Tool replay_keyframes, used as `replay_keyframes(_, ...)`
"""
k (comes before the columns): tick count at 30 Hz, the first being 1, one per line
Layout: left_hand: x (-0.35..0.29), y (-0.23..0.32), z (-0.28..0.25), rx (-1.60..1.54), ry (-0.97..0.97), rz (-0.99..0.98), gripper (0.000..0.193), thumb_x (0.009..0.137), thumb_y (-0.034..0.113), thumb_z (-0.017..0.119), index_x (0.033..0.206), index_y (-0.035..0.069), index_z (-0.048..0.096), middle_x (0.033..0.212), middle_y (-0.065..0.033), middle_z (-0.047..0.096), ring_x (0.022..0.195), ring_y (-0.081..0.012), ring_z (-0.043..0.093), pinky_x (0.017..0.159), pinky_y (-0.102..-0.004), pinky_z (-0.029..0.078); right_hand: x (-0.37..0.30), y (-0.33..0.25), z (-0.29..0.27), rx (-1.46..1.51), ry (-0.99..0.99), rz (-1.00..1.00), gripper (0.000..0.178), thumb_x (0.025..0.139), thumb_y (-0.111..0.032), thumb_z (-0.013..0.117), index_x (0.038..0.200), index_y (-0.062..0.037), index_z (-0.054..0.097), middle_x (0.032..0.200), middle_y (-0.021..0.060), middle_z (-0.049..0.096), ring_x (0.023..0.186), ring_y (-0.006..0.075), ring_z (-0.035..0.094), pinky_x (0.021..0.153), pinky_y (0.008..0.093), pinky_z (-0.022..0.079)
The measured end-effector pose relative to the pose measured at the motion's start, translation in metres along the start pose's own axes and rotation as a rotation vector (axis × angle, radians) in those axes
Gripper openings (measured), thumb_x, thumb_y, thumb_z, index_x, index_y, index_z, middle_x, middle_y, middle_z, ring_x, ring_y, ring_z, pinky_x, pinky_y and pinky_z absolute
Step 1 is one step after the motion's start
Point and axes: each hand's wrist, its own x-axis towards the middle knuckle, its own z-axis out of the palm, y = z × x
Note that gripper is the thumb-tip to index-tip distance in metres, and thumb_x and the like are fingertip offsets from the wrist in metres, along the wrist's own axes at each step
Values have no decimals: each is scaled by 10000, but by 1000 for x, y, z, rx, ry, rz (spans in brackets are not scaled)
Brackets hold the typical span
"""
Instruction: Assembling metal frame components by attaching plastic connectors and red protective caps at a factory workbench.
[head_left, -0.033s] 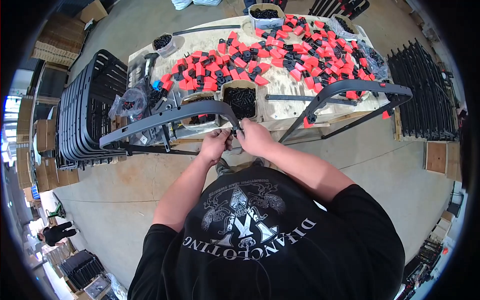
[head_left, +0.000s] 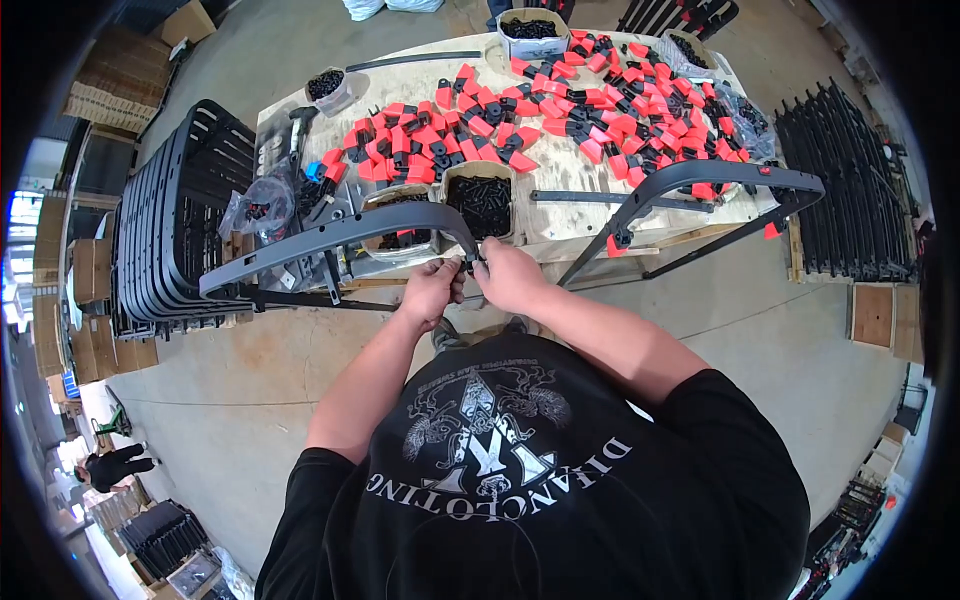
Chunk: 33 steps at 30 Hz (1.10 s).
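A black bent metal frame (head_left: 330,229) rests along the front edge of the worktable, its curved corner coming down to my hands. My right hand (head_left: 510,277) is closed round the lower end of that corner. Just to its left, my left hand (head_left: 432,293) is closed, with fingertips pinched together beside the same end; whatever they hold is too small and too covered to make out. Directly beyond my hands stands a bin of small black screws or bolts (head_left: 480,205). Another bin (head_left: 400,243) sits left of it, partly behind the frame.
Many red-and-black plastic pieces (head_left: 430,140) cover the table (head_left: 560,220). A second bent frame (head_left: 690,175) leans at the right front. A hammer (head_left: 298,125) lies at left. Stacked black frames (head_left: 170,220) stand left, more racks (head_left: 835,180) right. Another person (head_left: 115,467) is far off at lower left.
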Motion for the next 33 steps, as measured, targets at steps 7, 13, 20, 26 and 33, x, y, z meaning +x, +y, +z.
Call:
replay_keyframes(7,7,6,9,-41,-42,-161,297,1079,348,486,884,125,504,668,42,413,520,-76,369,450,-255,295,2,0,0,-20,-26,-1,243,949,-207,577,1010,24,532,851,262,684,833,450,680,750,556,528)
replay_keyframes(13,8,3,7,-23,-44,-120,232,1071,300,509,921,123,525,701,42,435,566,-79,408,478,-254,341,2,2,-1,-8,-36,-11,253,946,-209,582,1023,25,523,854,264,679,831,457,675,749,558,526)
replay_keyframes(20,8,-11,-7,89,-138,301,51,991,34,580,1013,64,615,935,-5,603,850,-128,577,783,-269,484,2,3,-1,10,-31,-12,258,947,-216,586,1004,26,517,846,267,674,824,461,672,744,560,521)
replay_keyframes(26,6,0,0,-287,31,242,93,994,139,607,938,64,619,883,-14,616,772,-138,587,708,-272,483,2,4,1,12,-29,-15,256,946,-212,590,999,29,520,846,272,673,826,463,672,745,559,519)
replay_keyframes(33,7,5,8,148,9,-33,209,1068,268,516,984,88,582,753,-9,549,652,-135,524,602,-302,446,2,3,2,15,-8,-22,252,949,-210,591,997,28,523,848,265,677,825,463,672,746,556,520)
